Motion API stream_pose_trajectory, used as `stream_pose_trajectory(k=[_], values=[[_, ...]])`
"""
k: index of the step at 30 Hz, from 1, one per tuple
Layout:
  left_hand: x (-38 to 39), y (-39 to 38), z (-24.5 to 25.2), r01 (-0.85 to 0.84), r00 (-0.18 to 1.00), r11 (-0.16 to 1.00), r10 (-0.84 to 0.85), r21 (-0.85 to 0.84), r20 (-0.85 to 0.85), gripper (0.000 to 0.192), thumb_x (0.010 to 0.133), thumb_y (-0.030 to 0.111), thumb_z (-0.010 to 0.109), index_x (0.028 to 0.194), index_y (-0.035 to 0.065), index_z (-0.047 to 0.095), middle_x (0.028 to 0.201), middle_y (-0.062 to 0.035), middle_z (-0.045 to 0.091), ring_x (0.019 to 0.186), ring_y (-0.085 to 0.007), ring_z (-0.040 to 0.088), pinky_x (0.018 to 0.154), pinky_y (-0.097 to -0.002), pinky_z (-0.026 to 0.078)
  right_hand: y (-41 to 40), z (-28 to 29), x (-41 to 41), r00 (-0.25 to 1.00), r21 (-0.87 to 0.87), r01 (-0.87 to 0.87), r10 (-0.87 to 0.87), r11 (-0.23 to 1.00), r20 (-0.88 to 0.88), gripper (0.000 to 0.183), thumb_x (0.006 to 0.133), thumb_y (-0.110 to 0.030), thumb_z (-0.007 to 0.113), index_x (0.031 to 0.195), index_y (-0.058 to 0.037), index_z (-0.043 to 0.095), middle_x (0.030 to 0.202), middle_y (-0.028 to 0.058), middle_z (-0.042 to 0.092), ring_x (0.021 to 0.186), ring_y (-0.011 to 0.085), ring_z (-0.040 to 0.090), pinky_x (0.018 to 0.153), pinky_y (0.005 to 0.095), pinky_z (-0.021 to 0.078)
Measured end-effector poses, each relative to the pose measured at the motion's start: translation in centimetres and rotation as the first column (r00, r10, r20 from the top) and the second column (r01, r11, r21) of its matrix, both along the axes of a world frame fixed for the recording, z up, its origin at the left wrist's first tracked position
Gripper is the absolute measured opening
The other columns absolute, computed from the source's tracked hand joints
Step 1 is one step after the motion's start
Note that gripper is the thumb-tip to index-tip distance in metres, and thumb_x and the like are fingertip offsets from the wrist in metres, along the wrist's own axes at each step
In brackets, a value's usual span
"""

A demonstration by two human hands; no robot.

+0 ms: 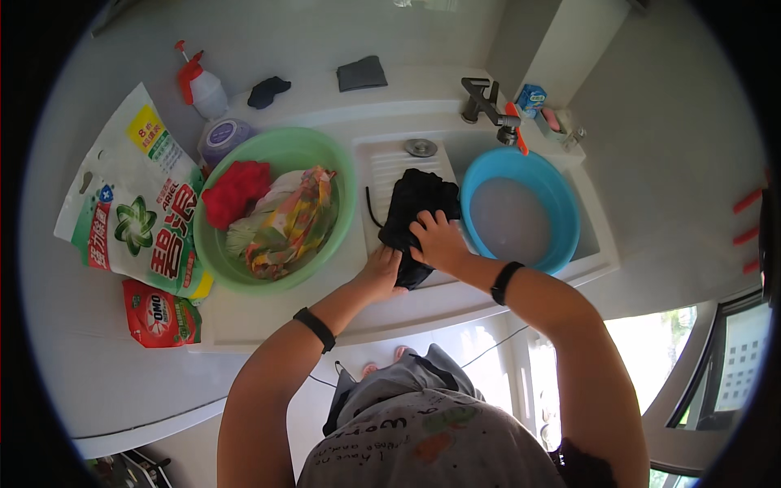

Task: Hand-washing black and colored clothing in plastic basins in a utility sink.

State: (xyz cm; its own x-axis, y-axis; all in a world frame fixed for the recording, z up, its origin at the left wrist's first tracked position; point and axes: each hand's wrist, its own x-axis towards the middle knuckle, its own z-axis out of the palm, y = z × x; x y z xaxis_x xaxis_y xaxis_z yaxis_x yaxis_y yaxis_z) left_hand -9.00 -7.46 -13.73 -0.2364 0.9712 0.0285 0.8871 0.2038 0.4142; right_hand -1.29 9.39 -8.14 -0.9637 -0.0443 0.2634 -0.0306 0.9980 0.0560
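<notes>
A wet-looking black cloth garment [421, 195] lies bunched on the ribbed washboard [381, 165] of a white laundry sink. A thin black cord [371, 207] trails from its left side. My left hand [382, 273] holds down the garment's near left edge, its fingers together. On the right side, my right hand [440, 241] grips the cloth with bent, spread fingers. Close to my right hand stands a blue plastic basin [570, 235] holding cloudy water. To the left, a green plastic basin [338, 232] contains a red cloth [237, 192] and a colourful patterned cloth [293, 226].
A dark faucet [482, 104] reaches over the blue basin. An orange-handled brush [518, 128] and a soap dish [552, 125] are beside it. A metal drain strainer [421, 147] sits behind the garment. Detergent bags [134, 213] and a spray bottle [204, 91] stand left.
</notes>
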Motion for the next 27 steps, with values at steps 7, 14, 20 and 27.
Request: stream_pose_trajectory(k=[7, 14, 20, 27], values=[[0.4, 1.1, 0.1, -0.142, 0.989, 0.987, 0.144, 0.071, -0.023, 0.099, 0.064, 0.033, 0.072, 0.128, -0.0124, 0.012, 0.128, -0.0319, 0.021, 0.119, -0.0438, 0.024, 0.1, -0.0442, 0.023, 1.4, -0.3, -7.9, 0.951, -0.033, 0.266, -0.257, 0.963, 0.172, 0.039, 0.074, -0.036, 0.055, 0.105, -0.0117, 0.049, 0.106, 0.0075, 0.045, 0.1, 0.0308, 0.044, 0.08, 0.049, 0.0419], [2.4, -0.2, 1.7, -0.36, 0.914, 0.909, 0.389, 0.209, -0.118, 0.057, 0.066, 0.009, 0.065, 0.118, 0.0033, 0.042, 0.102, -0.0158, 0.047, 0.084, -0.0301, 0.048, 0.076, -0.0406, 0.04, 1.4, 1.4, -5.8, 0.904, -0.366, 0.326, -0.174, 0.872, 0.391, 0.055, 0.072, -0.039, 0.055, 0.119, -0.0121, 0.042, 0.122, 0.0089, 0.037, 0.112, 0.0329, 0.038, 0.086, 0.0528, 0.0352], [3.4, -1.8, 4.9, -0.347, 0.891, 0.919, 0.386, 0.188, -0.238, 0.044, 0.065, 0.012, 0.061, 0.105, 0.0024, 0.047, 0.105, -0.0146, 0.044, 0.101, -0.0301, 0.04, 0.081, -0.0441, 0.033, -2.6, 1.6, 3.1, 0.997, -0.393, 0.064, -0.077, 0.917, -0.018, 0.05, 0.064, -0.03, 0.066, 0.104, -0.0067, 0.047, 0.11, 0.0099, 0.04, 0.104, 0.0305, 0.039, 0.081, 0.0457, 0.0381], [3.8, -0.3, 1.5, -0.327, 0.847, 0.941, 0.332, 0.087, -0.414, 0.045, 0.067, 0.024, 0.057, 0.105, -0.001, 0.05, 0.104, -0.0146, 0.045, 0.102, -0.0285, 0.038, 0.082, -0.0478, 0.029, -3.4, -0.2, 2.0, 0.989, -0.329, 0.14, -0.144, 0.934, 0.011, 0.051, 0.061, -0.027, 0.068, 0.103, -0.0069, 0.046, 0.108, 0.0102, 0.041, 0.102, 0.0307, 0.039, 0.079, 0.044, 0.0379]])
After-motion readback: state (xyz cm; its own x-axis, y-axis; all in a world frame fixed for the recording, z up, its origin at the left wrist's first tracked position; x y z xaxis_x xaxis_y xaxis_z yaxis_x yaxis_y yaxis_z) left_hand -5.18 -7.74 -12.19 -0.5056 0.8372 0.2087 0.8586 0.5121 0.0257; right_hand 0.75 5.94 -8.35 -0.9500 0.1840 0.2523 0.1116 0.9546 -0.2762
